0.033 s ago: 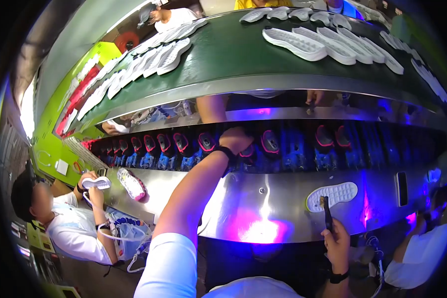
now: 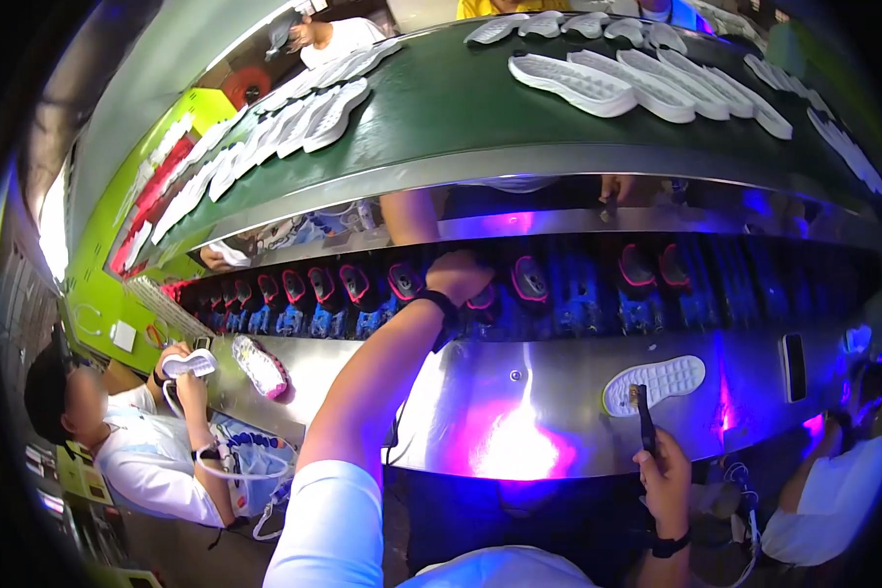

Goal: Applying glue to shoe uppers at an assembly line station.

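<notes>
My left hand point(image 2: 461, 277) reaches forward into the dark trough, its curled fingers closed over the top of a shoe upper point(image 2: 481, 299) with a pink-red edge. The hand partly covers that upper, and its fingertips are hidden. Pinched in my right hand point(image 2: 666, 475) is a brush point(image 2: 647, 421) with a dark handle. Its tan tip touches the heel area of a white shoe sole point(image 2: 674, 379), which lies tread pattern up on the metal ledge.
Similar dark uppers point(image 2: 530, 279) line the trough. Many white soles point(image 2: 570, 83) rest on the green conveyor point(image 2: 441, 103). A phone point(image 2: 794, 368) and a white-pink shoe part point(image 2: 260, 368) lie on the metal ledge point(image 2: 461, 392). Co-workers sit on both sides; the left one point(image 2: 152, 456) holds a sole.
The whole view has shifted slightly. My left hand stays at the same upper, and the brush tip remains on the sole's heel area.
</notes>
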{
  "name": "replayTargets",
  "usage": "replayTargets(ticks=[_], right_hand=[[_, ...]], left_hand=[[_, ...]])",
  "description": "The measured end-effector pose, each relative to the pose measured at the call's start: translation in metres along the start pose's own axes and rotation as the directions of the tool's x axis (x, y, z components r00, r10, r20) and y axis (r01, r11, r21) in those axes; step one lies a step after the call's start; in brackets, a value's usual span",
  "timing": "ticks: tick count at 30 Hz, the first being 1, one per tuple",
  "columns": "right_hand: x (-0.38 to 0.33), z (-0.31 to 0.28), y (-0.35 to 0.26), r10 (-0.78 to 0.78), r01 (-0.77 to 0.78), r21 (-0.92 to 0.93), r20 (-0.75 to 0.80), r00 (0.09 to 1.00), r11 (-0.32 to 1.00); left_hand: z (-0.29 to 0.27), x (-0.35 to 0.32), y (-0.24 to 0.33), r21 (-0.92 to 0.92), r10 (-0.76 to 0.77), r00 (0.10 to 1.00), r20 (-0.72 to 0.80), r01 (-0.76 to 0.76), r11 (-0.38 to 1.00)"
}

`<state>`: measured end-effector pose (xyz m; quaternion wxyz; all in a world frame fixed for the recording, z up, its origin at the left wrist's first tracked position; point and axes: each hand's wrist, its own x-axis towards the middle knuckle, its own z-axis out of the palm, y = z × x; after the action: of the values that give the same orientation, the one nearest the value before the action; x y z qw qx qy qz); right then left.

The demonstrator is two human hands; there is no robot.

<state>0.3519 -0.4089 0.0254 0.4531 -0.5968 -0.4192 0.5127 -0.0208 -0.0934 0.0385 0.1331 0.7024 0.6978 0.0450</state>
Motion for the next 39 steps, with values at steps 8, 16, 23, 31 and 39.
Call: replayTargets(ticks=[8,16,23,31,39], right_hand=[[-0.004,-0.036,0.018,0.02,-0.02,0.0,-0.006,1.0,1.0],[-0.009,-0.045,0.012,-0.03,0.032,0.044,-0.029,0.999,0.999],[-0.016,-0.049,0.02,-0.196,0.195,-0.03,-0.036,0.98,0.98],[-0.027,-0.007,0.022,-0.117,0.118,-0.024,0.037,0.992,0.993],[-0.05,0.088,0.039,-0.176,0.226,-0.271,0.199,0.964,0.936]], left_hand=[[-0.004,0.027,-0.027,-0.098,-0.05,0.999,0.01,0.05,0.994],[0.035,0.074,0.082,-0.021,0.162,0.962,-0.22,-0.171,0.985],[0.021,0.029,0.041,-0.568,0.055,0.948,0.313,0.141,0.811],[0.023,-0.214,0.027,-0.945,0.094,0.993,-0.077,-0.103,0.31],[0.063,-0.376,-0.009,-0.36,0.356,0.811,-0.464,-0.54,0.761]])
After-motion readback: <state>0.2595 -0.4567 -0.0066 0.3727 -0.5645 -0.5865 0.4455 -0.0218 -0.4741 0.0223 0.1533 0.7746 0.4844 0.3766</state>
